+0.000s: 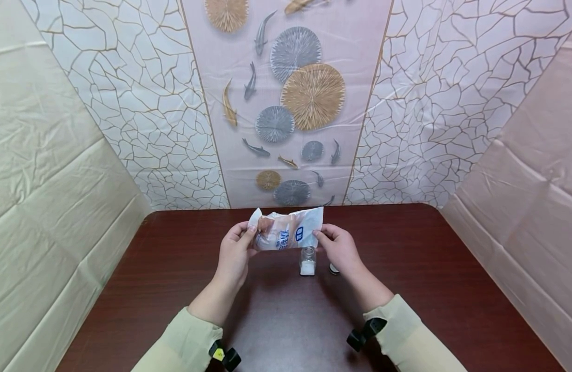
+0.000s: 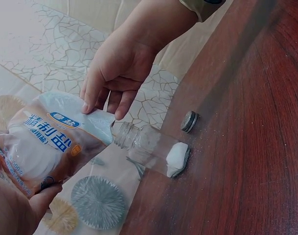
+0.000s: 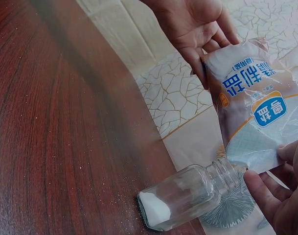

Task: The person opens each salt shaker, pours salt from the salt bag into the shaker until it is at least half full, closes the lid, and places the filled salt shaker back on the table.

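One packet [image 1: 282,230], between left hand [image 1: 235,251] and right hand [image 1: 339,249], above jar [image 1: 307,263]

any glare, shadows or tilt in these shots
Head view: pale sheen on the near middle of the table, soft shadows around it; left wrist view: tilted, backdrop washed out at upper left; right wrist view: also tilted, bright highlights on the bag, a dark, soft-edged shadow across the table.

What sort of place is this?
Probably an indoor booth: creased beige fabric hangings on both sides, a dark red wood-grained table between them, and a pale, patterned cloth backdrop behind.
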The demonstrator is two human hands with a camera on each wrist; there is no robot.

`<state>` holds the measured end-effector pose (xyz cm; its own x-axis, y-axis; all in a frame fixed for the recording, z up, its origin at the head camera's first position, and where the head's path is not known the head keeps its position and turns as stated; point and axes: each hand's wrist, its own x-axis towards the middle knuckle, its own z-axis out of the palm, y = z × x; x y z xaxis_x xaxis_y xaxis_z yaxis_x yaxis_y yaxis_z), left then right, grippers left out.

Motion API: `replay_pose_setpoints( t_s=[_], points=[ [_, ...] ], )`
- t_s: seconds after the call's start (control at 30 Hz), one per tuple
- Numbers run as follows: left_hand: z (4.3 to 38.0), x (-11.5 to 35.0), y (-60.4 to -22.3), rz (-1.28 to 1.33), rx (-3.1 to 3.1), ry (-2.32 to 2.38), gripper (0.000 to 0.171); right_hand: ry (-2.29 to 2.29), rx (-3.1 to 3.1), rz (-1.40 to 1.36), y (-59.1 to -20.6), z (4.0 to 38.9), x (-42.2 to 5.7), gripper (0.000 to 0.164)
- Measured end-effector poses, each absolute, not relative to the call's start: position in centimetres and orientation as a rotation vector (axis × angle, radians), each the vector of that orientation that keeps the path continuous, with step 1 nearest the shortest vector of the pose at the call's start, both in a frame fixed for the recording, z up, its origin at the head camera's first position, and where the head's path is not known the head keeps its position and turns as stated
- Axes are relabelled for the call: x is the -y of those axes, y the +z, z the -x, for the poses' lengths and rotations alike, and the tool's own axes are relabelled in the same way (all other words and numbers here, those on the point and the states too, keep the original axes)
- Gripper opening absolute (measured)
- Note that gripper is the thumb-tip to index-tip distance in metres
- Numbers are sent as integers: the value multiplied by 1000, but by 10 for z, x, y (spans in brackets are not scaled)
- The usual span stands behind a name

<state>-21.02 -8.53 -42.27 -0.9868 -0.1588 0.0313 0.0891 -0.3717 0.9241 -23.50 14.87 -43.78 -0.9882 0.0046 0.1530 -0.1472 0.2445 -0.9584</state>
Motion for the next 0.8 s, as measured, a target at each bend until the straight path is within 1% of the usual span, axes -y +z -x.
replay_pose_setpoints(
  t_s=[0.8],
  points=[
    [208, 84, -422, -97, 1674, -2482, 9, 1866, 2376, -133, -439, 235, -149, 14]
  ],
)
